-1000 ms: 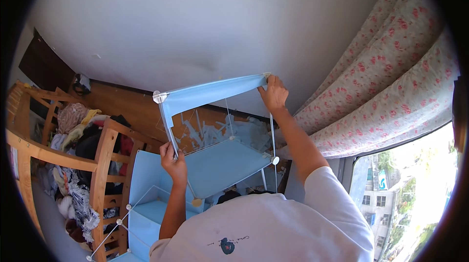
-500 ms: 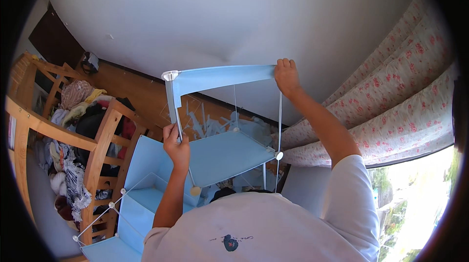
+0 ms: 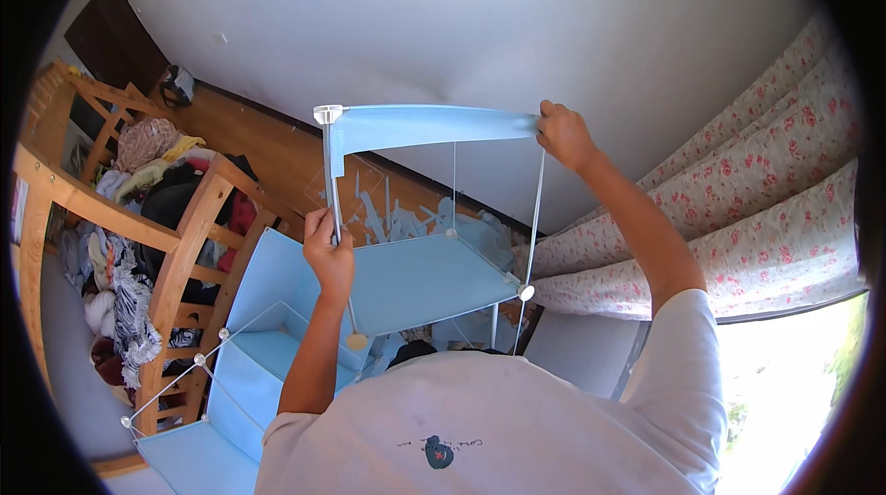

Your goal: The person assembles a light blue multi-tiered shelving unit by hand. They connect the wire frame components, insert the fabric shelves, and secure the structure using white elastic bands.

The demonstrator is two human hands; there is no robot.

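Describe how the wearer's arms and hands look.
The left hand and right hand are bare, with no gloves or watch visible. No cables or markings show on the forearms. The pale T-shirt has a small dark print; its right sleeve is short.

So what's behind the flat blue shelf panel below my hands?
Past the blue panel, pale blue pieces lie scattered on the wooden floor, toward the pale wall. What lies directly beneath the panel is covered and can't be seen.
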